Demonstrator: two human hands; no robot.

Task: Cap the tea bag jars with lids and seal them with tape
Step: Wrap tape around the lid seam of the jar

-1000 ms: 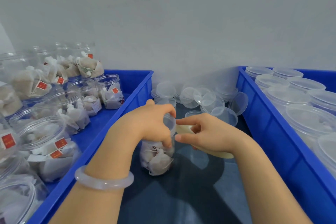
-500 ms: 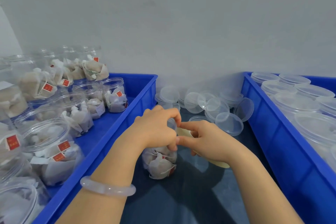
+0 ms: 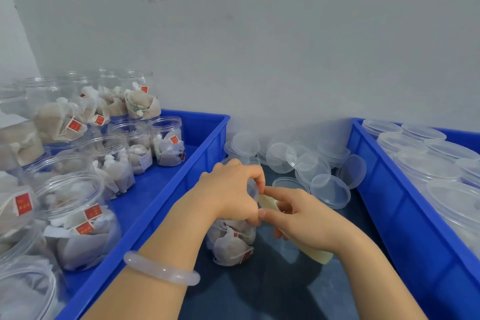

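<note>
The tea bag jar (image 3: 231,244) stood upright on the dark table top (image 3: 259,293) in the gap between the two bins, its clear wall showing paper tea bags and a red tag low on its right side. The left hand (image 3: 231,189) lay over the jar's top with its fingers curled down round the rim, gripping it; a clear edge showed just under the fingertips, though whether that was a seated lid could not be told. The right hand (image 3: 298,218) was just beside it, its lower fingers curled round a cream-coloured tape roll (image 3: 320,256), while its forefinger and thumb reached out straight to meet the left hand's fingers at the jar's top. A pale bracelet (image 3: 161,269) sat on the left wrist. Behind the hands a heap of loose clear lids (image 3: 311,166) lay on the table against the grey wall (image 3: 259,46). The left blue bin (image 3: 207,137) held open jars of tea bags (image 3: 168,143), some stacked in two layers at its far left. The right blue bin (image 3: 389,202) held capped jars (image 3: 415,153) set close together.
</note>
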